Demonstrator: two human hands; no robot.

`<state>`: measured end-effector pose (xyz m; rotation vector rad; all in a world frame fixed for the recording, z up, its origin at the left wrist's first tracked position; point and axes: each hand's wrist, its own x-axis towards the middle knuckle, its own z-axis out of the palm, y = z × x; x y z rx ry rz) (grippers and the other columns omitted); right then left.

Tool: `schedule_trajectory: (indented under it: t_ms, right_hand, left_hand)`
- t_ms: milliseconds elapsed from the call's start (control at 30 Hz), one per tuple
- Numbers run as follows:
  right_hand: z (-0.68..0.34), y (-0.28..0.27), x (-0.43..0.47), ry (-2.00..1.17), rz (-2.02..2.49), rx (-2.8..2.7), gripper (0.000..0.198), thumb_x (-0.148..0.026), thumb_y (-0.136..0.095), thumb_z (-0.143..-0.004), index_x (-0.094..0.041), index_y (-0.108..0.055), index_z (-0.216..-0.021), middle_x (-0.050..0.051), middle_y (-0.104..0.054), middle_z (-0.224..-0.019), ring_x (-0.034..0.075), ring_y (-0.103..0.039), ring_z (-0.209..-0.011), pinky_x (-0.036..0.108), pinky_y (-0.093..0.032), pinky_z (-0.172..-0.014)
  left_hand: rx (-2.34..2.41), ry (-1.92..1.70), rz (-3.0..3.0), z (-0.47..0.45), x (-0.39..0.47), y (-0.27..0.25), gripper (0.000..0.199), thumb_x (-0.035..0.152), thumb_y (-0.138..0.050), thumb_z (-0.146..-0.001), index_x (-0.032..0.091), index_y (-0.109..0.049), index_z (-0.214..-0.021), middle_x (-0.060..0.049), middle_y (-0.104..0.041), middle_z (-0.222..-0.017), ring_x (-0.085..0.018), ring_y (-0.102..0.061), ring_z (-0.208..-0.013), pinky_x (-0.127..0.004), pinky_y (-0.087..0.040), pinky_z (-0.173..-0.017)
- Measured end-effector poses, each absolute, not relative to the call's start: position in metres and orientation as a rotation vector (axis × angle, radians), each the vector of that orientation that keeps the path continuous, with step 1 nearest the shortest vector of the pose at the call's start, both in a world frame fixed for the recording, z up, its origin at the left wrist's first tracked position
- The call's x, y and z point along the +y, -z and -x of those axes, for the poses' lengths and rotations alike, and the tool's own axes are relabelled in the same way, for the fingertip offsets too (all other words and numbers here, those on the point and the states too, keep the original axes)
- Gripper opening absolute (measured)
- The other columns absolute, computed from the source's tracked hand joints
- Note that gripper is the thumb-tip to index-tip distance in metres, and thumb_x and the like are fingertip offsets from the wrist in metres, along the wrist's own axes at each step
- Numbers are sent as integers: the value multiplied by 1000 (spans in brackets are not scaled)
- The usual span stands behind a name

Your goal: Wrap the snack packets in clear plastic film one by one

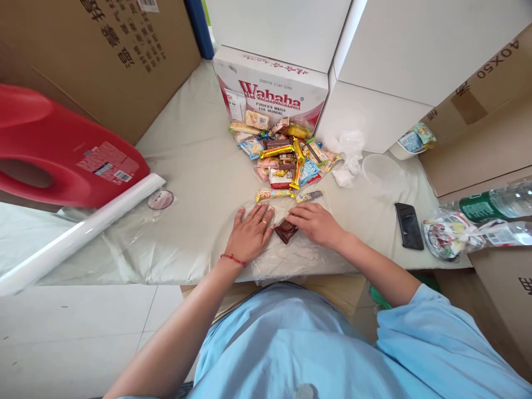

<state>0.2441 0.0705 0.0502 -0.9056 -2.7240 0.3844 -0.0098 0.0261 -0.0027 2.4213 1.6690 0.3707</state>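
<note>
A small dark brown snack packet (285,231) lies near the table's front edge, between my two hands. My left hand (250,234) rests flat just left of it, fingers stretched out over a clear plastic bag (270,265) spread on the cloth. Curled over the packet's upper right side, my right hand (315,223) has its fingertips on it; the thumb is hidden. Just beyond my fingers lie a yellow snack stick (274,194) and a dark wrapped stick (310,196). Behind them a pile of wrapped snacks (286,160) leans toward a white Wahaha carton (270,91).
At left are a red jug (62,149), a white roll (83,233) and a tape roll (160,199). To the right are a crumpled plastic bag (349,158), a clear bowl (383,174), a phone (409,226) and bottles (496,202). Cardboard boxes (477,127) stand around the table.
</note>
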Motion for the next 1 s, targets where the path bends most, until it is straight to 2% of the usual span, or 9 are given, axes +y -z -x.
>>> schedule_trajectory:
  t_ms: [67,133,200,333,433,567,767,900,1000]
  right_hand:
    - [-244,-50,65,-354,900,-2854,39,-30,-57,-103,-22,-64,-140,14,-62,-145,32,-49,-132,52,-39,-109]
    - [-245,-56,66,-380,899,-2919,56,-42,-66,-98,-20,-56,-148,17,-56,-151,35,-47,-132,53,-40,-106]
    - [-245,-65,73,-415,889,-2976,67,-44,-72,-93,-19,-52,-152,18,-55,-151,35,-48,-128,50,-41,-103]
    - [-235,-74,90,-412,816,-3161,59,-29,-75,-89,-18,-58,-144,16,-63,-139,34,-52,-120,46,-41,-101]
    - [-228,-70,93,-394,863,-3197,51,-25,-73,-89,-16,-62,-138,16,-65,-130,33,-54,-117,44,-42,-97]
    - [-238,-68,80,-393,1093,-3152,44,-27,-73,-89,-12,-65,-129,18,-67,-118,32,-57,-112,42,-43,-95]
    - [-279,-84,59,-494,1376,-3036,42,-29,-73,-88,-13,-66,-126,15,-68,-113,31,-60,-104,39,-45,-89]
    - [-272,-98,58,-510,1406,-2870,46,-33,-71,-90,-15,-62,-132,14,-67,-116,29,-59,-107,37,-46,-90]
    - [-242,-95,62,-460,1344,-2886,43,-34,-71,-91,-15,-64,-128,15,-67,-116,31,-60,-108,38,-47,-90]
  left_hand:
    - [1673,-367,-2426,10,26,3,53,40,-33,-107,25,-48,-156,-11,-41,-166,-28,-38,-154,-62,-17,-127]
    - [1670,-364,-2432,10,26,3,53,40,-32,-107,25,-47,-156,-10,-41,-166,-29,-38,-154,-63,-17,-127]
    - [1665,-360,-2437,10,26,4,54,40,-31,-107,26,-47,-157,-10,-40,-167,-29,-38,-155,-64,-17,-126]
    - [1663,-371,-2429,10,27,3,54,40,-33,-107,28,-45,-158,-12,-41,-166,-30,-38,-154,-66,-17,-126]
    - [1660,-381,-2413,9,26,2,54,40,-34,-106,29,-45,-158,-11,-42,-166,-30,-39,-154,-65,-17,-126]
    - [1677,-386,-2401,9,26,2,54,41,-33,-107,29,-46,-158,-11,-41,-166,-30,-38,-155,-65,-15,-127]
    - [1677,-399,-2400,10,25,4,57,41,-31,-107,24,-42,-160,-13,-39,-167,-31,-38,-154,-65,-17,-127]
    - [1678,-401,-2409,11,25,3,58,42,-29,-107,22,-40,-160,-13,-38,-168,-30,-38,-155,-65,-18,-126]
    - [1679,-394,-2390,11,26,3,57,41,-28,-107,23,-40,-160,-12,-37,-168,-30,-38,-154,-64,-20,-126]
